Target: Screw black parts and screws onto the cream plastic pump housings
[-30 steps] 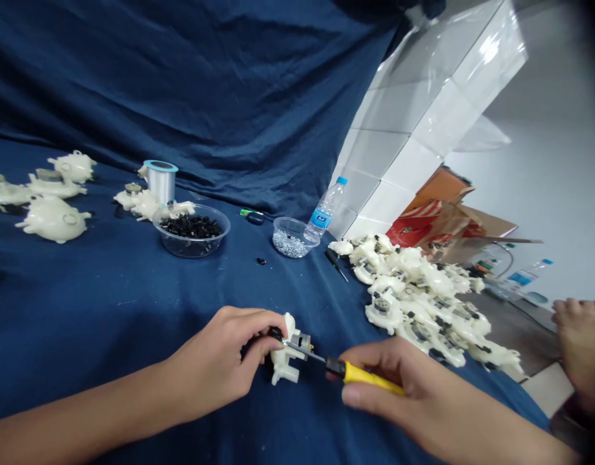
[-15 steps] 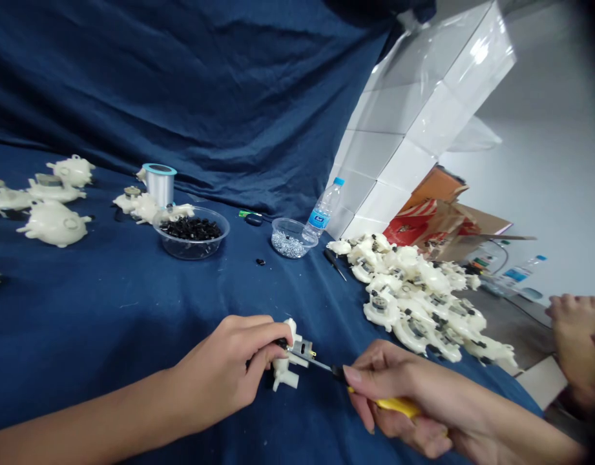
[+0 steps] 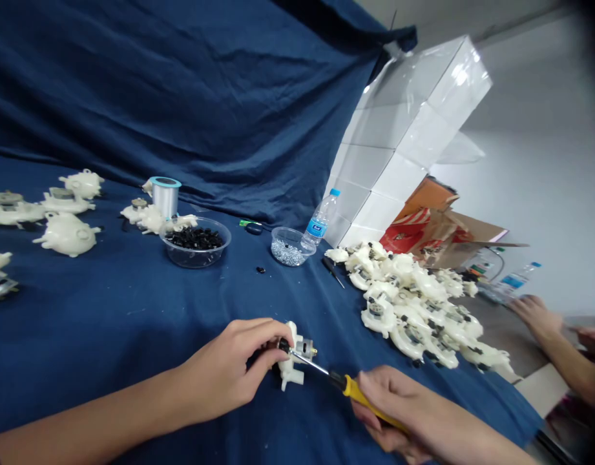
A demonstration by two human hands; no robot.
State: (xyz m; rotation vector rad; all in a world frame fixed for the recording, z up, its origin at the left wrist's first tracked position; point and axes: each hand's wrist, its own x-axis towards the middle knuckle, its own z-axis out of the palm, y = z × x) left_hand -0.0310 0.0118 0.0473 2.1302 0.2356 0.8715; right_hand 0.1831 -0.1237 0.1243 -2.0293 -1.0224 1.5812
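My left hand pinches a small black plastic part between thumb and forefinger, against a white plastic housing. A small silver motor with a yellowish terminal juts from the housing's right side. My right hand is closed around a yellow-handled screwdriver. The shaft points left and up, and its tip meets the black part by my left fingertips. My left fingers hide some of the housing and of the black part.
Many white housings are piled at the right, beside a dark screwdriver. Behind stand a bowl of black parts, a bowl of screws, a water bottle and a wire spool. Another person's hand is at the far right.
The screwdriver has come round so its tip meets the black part, and more of its yellow handle shows. The other person's hand has moved left and lies near a bottle.
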